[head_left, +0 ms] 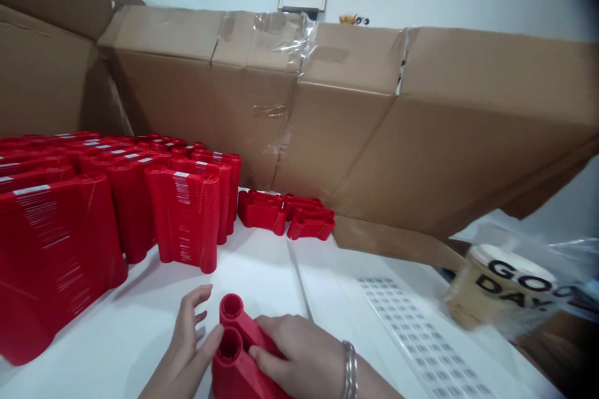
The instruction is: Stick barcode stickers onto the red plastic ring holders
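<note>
Right hand (pixel 297 349) grips red moulding (pixel 234 368) (twin-tubed).

The one view came from a camera worn on the person's head, facing forward and down across a white table (pixel 262 268). It looked from close behind the left hand (pixel 185 349) and right hand (pixel 294 349), which sat at the bottom edge, with a cardboard box wall (pixel 327 131) farther off above.

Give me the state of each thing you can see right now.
Left hand: fingers spread, thumb against the red part.
Right hand: gripping the red part from above.
Red part: two open tube ends, held between both hands.
Red stacks: standing in rows.
Cardboard flaps: opened out, taped.
Label sheet: lying flat.
Cup: tilted, blurred.
</note>
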